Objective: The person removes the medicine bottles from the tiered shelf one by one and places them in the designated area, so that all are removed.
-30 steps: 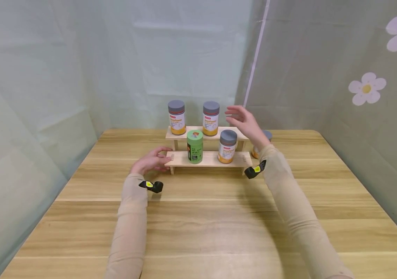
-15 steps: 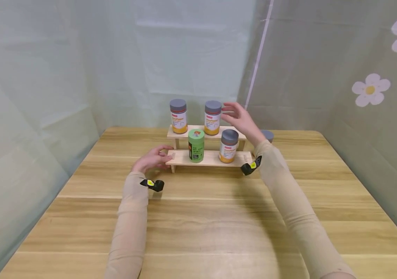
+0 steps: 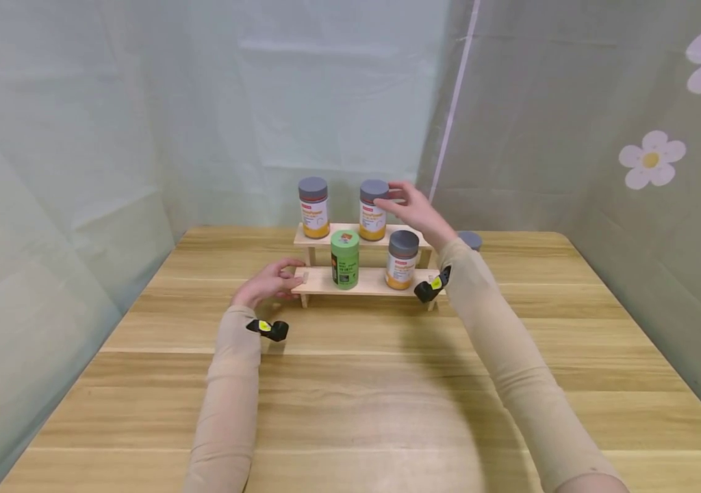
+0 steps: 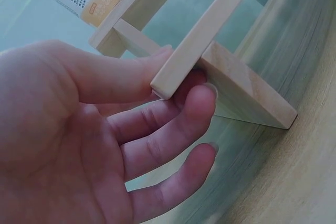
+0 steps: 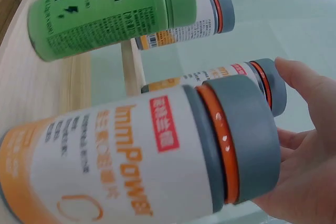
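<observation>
Pale, creased cloth [image 3: 338, 103] behind the stand [image 3: 372, 282] and off to both sides of it. Wood-grained bench [image 3: 350, 411] beneath and all round the stand. In front of the stand, a left sleeve [image 3: 233, 397] and a right sleeve [image 3: 511, 363], both beige, each reaching up toward its own end. Light bare wood throughout the stand, with an upper shelf [image 3: 343, 227] at the back and a lower shelf [image 3: 320, 276] at the front. Well to the right of the stand, white flowers [image 3: 652, 160] with yellow centres, printed on the cloth.

At the left end of the stand, the left hand [image 3: 269, 282], gripping the lower shelf between thumb above and bent fingers below. Over the right part of the stand, the right hand [image 3: 415, 207], with thumb and curved fingers round the cap of the upper middle jar [image 3: 372, 222], pinching from the right.

Upright near the middle of the stand's upper shelf, that same white-and-orange jar. To its left, the upper left jar [image 3: 313, 212], alike in grey cap and label. On the stand's lower shelf, a green jar [image 3: 345, 263] and, apart from it toward the right, the lower right jar [image 3: 401, 263], grey-capped too. Just right of the stand, a further jar [image 3: 469, 239], mostly hidden by the right arm. In front of the stand, a small black wrist camera [image 3: 268, 329] on each sleeve.
</observation>
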{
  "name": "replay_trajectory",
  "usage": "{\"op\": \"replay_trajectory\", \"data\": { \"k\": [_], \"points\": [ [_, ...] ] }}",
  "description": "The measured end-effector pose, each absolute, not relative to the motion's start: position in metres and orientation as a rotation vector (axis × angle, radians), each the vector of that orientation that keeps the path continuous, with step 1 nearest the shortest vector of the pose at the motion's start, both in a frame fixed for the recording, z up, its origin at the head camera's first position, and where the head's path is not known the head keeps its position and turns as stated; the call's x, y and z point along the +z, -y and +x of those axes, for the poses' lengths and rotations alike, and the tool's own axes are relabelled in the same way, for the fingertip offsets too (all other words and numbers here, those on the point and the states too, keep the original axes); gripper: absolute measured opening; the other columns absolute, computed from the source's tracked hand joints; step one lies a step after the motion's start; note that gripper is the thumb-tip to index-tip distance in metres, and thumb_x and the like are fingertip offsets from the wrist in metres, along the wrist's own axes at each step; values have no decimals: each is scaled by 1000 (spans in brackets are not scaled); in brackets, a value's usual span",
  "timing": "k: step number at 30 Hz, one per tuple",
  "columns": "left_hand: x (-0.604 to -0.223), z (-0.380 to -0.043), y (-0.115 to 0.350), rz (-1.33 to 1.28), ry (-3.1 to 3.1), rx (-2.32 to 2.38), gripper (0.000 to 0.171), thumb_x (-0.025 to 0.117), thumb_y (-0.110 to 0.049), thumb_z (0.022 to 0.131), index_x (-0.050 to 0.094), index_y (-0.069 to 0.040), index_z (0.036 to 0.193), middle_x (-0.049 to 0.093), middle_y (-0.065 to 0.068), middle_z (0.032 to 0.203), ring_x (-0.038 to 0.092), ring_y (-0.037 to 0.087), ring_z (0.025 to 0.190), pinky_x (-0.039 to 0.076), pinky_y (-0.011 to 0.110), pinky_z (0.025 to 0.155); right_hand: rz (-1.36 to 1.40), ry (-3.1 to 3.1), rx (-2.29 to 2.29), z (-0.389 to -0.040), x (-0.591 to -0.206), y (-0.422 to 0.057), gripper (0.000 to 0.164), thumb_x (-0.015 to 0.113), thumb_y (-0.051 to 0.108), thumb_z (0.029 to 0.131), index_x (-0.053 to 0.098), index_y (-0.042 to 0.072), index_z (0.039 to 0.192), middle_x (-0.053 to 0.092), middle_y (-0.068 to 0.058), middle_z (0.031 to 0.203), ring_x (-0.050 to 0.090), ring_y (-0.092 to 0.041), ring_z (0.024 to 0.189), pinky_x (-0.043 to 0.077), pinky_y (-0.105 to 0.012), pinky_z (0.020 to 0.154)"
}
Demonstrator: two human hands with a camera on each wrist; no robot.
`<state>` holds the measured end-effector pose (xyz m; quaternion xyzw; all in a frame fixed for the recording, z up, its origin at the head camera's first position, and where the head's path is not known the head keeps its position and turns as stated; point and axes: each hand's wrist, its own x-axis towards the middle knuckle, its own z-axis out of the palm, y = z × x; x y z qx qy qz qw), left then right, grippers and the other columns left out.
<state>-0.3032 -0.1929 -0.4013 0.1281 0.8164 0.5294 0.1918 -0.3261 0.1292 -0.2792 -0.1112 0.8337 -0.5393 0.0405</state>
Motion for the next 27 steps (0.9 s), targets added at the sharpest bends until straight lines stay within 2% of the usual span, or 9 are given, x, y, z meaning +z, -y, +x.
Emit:
{"op": "replay_trajectory", "data": {
  "k": [7, 11, 18, 27],
  "points": [
    [-404, -306, 196, 364, -2287, 1478, 56, 55, -16, 98, 32, -2, 146, 59, 24, 114, 66, 16, 82, 56, 40, 89, -289, -2485, -1668, -332, -276, -122, 76, 63, 44, 91, 27, 13, 151, 35, -10, 153, 40, -25, 138, 40, -45, 111],
    [-405, -305, 197, 424, -2239, 1519, 54, 58, -21, 96, 36, -3, 143, 61, 23, 111, 67, 18, 83, 57, 36, 84, -252, -2466, -1668, -334, -275, -118, 80, 63, 44, 91, 23, 13, 152, 31, -12, 155, 39, -27, 139, 41, -47, 110],
    [-404, -306, 193, 356, -2264, 1487, 55, 53, -16, 99, 30, -3, 147, 56, 27, 120, 65, 16, 82, 56, 37, 85, -228, -2466, -1656, -338, -274, -114, 85, 65, 41, 91, 16, 15, 155, 32, -14, 154, 38, -28, 139, 39, -49, 111],
    [-403, -307, 191, 357, -2279, 1470, 54, 53, -17, 99, 30, -3, 147, 55, 29, 123, 64, 15, 84, 56, 38, 86, -219, -2476, -1673, -339, -274, -113, 80, 65, 41, 91, 23, 14, 153, 35, -13, 153, 40, -29, 138, 39, -51, 111]
  ]
}}
